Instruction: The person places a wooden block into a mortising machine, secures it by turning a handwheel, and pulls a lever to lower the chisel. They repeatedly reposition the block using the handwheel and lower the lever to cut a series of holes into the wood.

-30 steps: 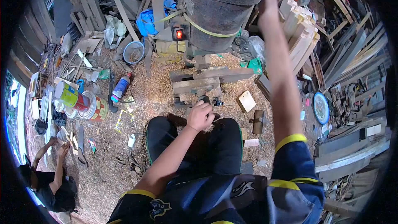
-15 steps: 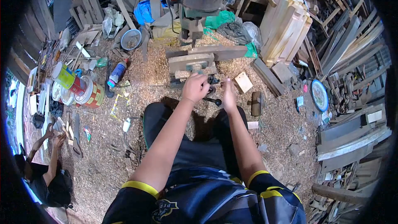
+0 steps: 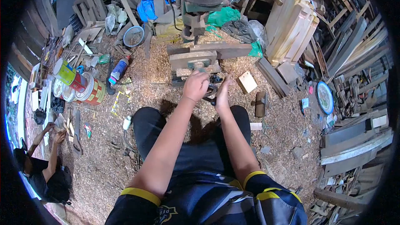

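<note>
A wooden board stands on edge in a vise, with a second wooden block in front of it. Above them hangs the head of a drill press, its bit pointing down near the board. My left hand is curled at the vise's near side; what its fingers close on is hidden. Just right of it, my right hand has its fingers straight and its palm against the dark crank handle on the vise.
Wood shavings cover the floor. A drilled wooden block and a dark block lie at right, below stacked pale timber. Paint buckets, a spray can and a saw lie left, near another person handling wood pieces.
My right hand has moved left, closer to my left hand, and the crank handle has turned. My left hand stays nearly in place. The view has shifted slightly.
</note>
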Demonstrator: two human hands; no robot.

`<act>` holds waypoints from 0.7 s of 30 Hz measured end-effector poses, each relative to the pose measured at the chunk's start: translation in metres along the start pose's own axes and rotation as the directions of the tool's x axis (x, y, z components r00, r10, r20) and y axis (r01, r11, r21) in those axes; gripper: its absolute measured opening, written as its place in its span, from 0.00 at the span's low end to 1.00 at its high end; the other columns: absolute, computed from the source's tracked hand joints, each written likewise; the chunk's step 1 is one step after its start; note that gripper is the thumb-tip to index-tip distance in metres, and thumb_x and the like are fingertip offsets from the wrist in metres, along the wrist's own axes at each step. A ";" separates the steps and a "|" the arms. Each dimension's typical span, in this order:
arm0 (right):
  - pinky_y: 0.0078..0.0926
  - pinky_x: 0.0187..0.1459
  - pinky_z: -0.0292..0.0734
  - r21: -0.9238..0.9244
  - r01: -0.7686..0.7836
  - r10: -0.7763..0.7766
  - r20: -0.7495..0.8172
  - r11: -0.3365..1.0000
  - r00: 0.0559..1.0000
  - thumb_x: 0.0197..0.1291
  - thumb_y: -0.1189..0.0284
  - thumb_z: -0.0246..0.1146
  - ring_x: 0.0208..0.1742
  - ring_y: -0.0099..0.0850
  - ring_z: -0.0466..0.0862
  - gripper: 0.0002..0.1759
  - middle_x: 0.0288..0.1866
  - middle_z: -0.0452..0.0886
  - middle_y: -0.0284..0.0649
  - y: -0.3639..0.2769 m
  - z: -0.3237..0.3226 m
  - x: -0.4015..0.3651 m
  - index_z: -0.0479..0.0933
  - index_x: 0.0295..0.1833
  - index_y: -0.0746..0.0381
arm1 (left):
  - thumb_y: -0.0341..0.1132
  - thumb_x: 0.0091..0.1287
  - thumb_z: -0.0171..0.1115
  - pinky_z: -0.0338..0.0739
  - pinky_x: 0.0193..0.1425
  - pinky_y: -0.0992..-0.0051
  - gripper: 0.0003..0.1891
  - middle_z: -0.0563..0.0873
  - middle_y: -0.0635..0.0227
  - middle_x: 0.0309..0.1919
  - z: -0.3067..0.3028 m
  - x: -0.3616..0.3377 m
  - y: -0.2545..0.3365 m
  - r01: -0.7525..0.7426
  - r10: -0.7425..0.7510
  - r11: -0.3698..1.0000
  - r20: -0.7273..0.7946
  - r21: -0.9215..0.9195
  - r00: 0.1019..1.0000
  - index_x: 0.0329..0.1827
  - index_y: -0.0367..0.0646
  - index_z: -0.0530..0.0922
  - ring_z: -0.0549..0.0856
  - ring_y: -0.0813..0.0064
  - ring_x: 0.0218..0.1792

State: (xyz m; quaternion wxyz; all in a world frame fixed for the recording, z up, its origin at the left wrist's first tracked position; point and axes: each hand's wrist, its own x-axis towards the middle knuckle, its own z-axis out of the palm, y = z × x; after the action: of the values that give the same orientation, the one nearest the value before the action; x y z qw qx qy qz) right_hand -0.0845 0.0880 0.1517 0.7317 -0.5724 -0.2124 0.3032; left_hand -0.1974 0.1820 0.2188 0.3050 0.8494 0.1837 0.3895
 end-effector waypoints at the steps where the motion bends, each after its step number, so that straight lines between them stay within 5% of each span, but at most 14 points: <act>1: 0.44 0.88 0.23 -0.116 0.094 -0.094 0.011 0.989 0.996 0.80 0.32 0.32 0.93 0.39 0.25 0.51 0.94 0.20 0.41 0.002 0.001 -0.003 0.27 0.91 0.55 | 0.31 0.66 0.56 0.80 0.53 0.55 0.07 0.84 0.51 0.34 0.001 0.000 -0.002 0.005 -0.005 1.000 0.000 -0.001 1.000 0.34 0.37 0.78 0.83 0.45 0.43; 7: 0.44 0.88 0.26 0.068 -0.083 0.088 -0.071 0.994 0.994 0.81 0.33 0.30 0.93 0.42 0.28 0.50 0.94 0.24 0.43 -0.002 -0.004 -0.012 0.27 0.91 0.55 | 0.30 0.65 0.56 0.79 0.51 0.53 0.06 0.85 0.55 0.34 -0.005 0.000 -0.004 0.001 -0.001 1.000 0.057 0.008 0.998 0.32 0.38 0.79 0.82 0.49 0.41; 9: 0.44 0.89 0.27 -0.173 0.094 -0.100 -0.029 0.980 0.995 0.81 0.33 0.30 0.93 0.42 0.29 0.51 0.94 0.25 0.43 0.014 0.003 -0.008 0.27 0.91 0.56 | 0.30 0.65 0.56 0.79 0.52 0.54 0.06 0.86 0.55 0.33 -0.005 0.001 -0.004 -0.008 0.006 1.000 0.051 0.027 0.999 0.32 0.38 0.79 0.82 0.49 0.41; 11: 0.43 0.89 0.26 -0.239 0.063 -0.083 -0.074 0.969 0.994 0.81 0.33 0.29 0.93 0.43 0.31 0.50 0.94 0.26 0.43 0.016 0.004 -0.010 0.28 0.91 0.56 | 0.30 0.64 0.56 0.79 0.51 0.54 0.06 0.85 0.55 0.33 -0.004 -0.001 -0.005 -0.019 0.018 1.000 0.048 0.019 0.999 0.32 0.38 0.79 0.82 0.49 0.41; 13: 0.41 0.89 0.27 -0.017 0.026 -0.028 -0.098 1.000 0.995 0.82 0.34 0.29 0.93 0.42 0.32 0.49 0.95 0.27 0.43 0.016 0.004 -0.007 0.30 0.91 0.57 | 0.30 0.64 0.57 0.79 0.51 0.54 0.06 0.85 0.55 0.33 -0.006 0.002 -0.008 -0.046 0.045 0.999 0.045 0.021 0.998 0.31 0.38 0.79 0.82 0.49 0.41; 15: 0.41 0.89 0.28 -0.035 -0.035 0.030 -0.144 0.999 0.989 0.82 0.34 0.29 0.93 0.42 0.34 0.49 0.95 0.31 0.44 0.013 -0.003 -0.013 0.32 0.92 0.57 | 0.30 0.64 0.57 0.79 0.51 0.54 0.06 0.86 0.55 0.33 -0.004 0.000 -0.007 -0.024 0.024 1.000 0.024 -0.003 0.999 0.31 0.38 0.79 0.82 0.50 0.41; 17: 0.41 0.89 0.31 -0.056 -0.032 0.021 -0.188 0.998 0.982 0.82 0.34 0.29 0.93 0.42 0.36 0.49 0.95 0.35 0.46 0.007 -0.003 -0.018 0.35 0.92 0.57 | 0.30 0.64 0.57 0.79 0.51 0.54 0.06 0.85 0.56 0.33 -0.007 -0.001 -0.005 -0.005 0.005 1.000 0.045 -0.010 0.999 0.31 0.38 0.79 0.82 0.50 0.42; 21: 0.46 0.86 0.44 -0.020 -0.017 0.011 -0.253 1.000 0.967 0.83 0.35 0.32 0.89 0.46 0.57 0.47 0.88 0.58 0.55 -0.016 -0.008 -0.012 0.51 0.89 0.62 | 0.30 0.63 0.58 0.80 0.52 0.55 0.05 0.87 0.56 0.34 -0.006 0.001 -0.004 -0.016 0.016 1.000 0.024 0.017 1.000 0.32 0.38 0.80 0.83 0.50 0.42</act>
State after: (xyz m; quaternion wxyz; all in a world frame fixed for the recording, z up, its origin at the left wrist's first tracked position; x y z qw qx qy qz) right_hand -0.0850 0.0711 0.1650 0.7442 -0.6161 -0.1165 0.2304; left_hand -0.2019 0.1877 0.2198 0.2970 0.8580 0.1764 0.3802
